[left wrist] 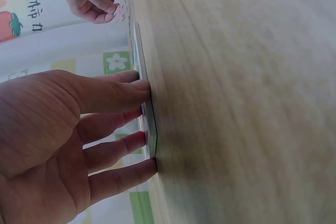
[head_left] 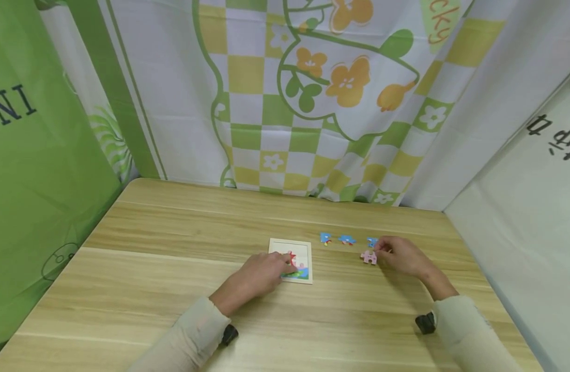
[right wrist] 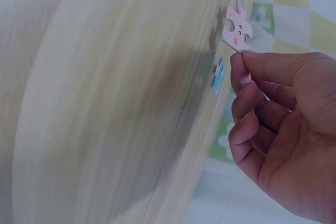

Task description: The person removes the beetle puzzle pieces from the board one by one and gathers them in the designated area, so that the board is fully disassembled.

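Observation:
Between thumb and index finger, my right hand (head_left: 404, 256) pinches a pink jigsaw piece (head_left: 369, 257). In the right wrist view the pink piece (right wrist: 239, 29) shows a printed face and is held above the table. My left hand (head_left: 262, 272) rests on a light wooden puzzle tray (head_left: 310, 253), its fingers extended. The left wrist view shows the left thumb and fingertips touching the tray (left wrist: 149, 114). Part of the picture in the tray, with red, pink, blue and green areas, is hidden under the left hand.
Three blue jigsaw pieces lie behind and right of the tray: a left one (head_left: 325, 237), a middle one (head_left: 347, 239) and a right one (head_left: 371, 241) beside the right hand. The wooden table (head_left: 182, 268) ends at a patterned curtain (head_left: 285, 129).

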The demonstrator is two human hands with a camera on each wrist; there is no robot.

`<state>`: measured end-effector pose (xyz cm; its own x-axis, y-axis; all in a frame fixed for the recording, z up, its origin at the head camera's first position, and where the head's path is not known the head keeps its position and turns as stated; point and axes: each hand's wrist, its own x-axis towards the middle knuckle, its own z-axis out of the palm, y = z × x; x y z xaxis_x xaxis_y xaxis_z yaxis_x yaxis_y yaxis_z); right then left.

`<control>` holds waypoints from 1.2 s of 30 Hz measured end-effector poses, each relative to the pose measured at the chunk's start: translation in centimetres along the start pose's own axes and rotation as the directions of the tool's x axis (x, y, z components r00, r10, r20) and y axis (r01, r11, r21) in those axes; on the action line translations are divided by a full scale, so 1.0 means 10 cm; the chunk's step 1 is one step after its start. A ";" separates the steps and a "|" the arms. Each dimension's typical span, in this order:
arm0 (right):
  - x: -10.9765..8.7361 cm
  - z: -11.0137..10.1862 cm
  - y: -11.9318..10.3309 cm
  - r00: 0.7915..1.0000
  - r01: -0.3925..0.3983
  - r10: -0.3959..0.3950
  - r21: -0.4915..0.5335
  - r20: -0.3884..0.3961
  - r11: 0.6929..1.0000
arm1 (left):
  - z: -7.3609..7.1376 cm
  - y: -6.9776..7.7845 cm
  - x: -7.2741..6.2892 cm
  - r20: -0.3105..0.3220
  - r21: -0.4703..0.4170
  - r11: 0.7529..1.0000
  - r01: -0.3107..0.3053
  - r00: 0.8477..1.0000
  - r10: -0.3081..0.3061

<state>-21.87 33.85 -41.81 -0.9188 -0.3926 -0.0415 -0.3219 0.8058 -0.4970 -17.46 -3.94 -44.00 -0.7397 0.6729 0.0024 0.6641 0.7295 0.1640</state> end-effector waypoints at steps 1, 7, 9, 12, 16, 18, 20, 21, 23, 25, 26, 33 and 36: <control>0.00 -0.01 0.01 1.000 -0.008 0.008 0.003 0.005 1.000 | 0.00 0.00 0.00 -0.001 0.002 1.000 0.000 1.000 0.000; -0.02 -0.06 0.08 0.999 -0.037 0.036 0.010 0.030 0.999 | 0.01 0.00 0.01 0.012 -0.006 1.000 0.010 1.000 -0.010; -0.02 -0.06 0.09 0.998 -0.047 0.046 0.008 0.042 0.999 | 0.01 0.00 0.01 0.017 -0.005 1.000 0.011 1.000 -0.010; -0.02 -0.06 0.11 0.997 -0.054 0.054 0.001 0.058 0.999 | 0.00 0.00 0.01 0.016 -0.003 1.000 0.010 1.000 -0.010; -0.01 -0.05 0.13 0.996 -0.058 0.059 -0.017 0.070 0.998 | 0.00 0.00 0.01 0.016 -0.002 1.000 0.005 1.000 -0.005; 0.00 -0.04 0.15 0.995 -0.063 0.064 -0.020 0.074 0.998 | 0.00 0.00 0.01 0.017 -0.005 1.000 0.005 1.000 -0.005; 0.01 -0.03 0.17 0.995 -0.063 0.065 -0.020 0.076 0.998 | 0.00 0.00 0.00 0.019 -0.017 1.000 0.012 1.000 -0.012; 0.02 -0.02 0.18 0.995 -0.067 0.068 -0.019 0.077 0.998 | 0.00 0.00 0.00 0.020 -0.024 1.000 0.015 1.000 -0.015; 0.02 -0.02 0.19 0.995 -0.067 0.068 -0.017 0.079 0.998 | 0.00 0.01 0.00 0.024 -0.030 0.999 0.019 1.000 -0.018; 0.03 -0.01 0.20 0.994 -0.069 0.070 -0.017 0.081 0.997 | 0.00 0.01 0.00 0.027 -0.032 0.999 0.020 0.999 -0.020; 0.03 0.00 0.21 0.994 -0.073 0.074 -0.018 0.081 0.997 | 0.00 0.01 0.00 0.029 -0.030 0.999 0.020 0.999 -0.019; 0.02 0.02 0.21 0.994 -0.086 0.087 -0.024 0.066 0.996 | 0.00 0.01 0.00 0.029 -0.013 1.000 0.014 0.999 -0.014; 0.02 0.02 0.20 0.994 -0.087 0.088 -0.025 0.060 0.996 | 0.00 0.01 0.00 0.027 -0.017 1.000 0.017 0.999 -0.017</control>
<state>-22.65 35.34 -42.97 -0.9282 -0.3459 -0.1372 -0.2466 0.8479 -0.4693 -17.35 -3.86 -44.01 -0.7478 0.6634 -0.0269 0.6491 0.7389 0.1809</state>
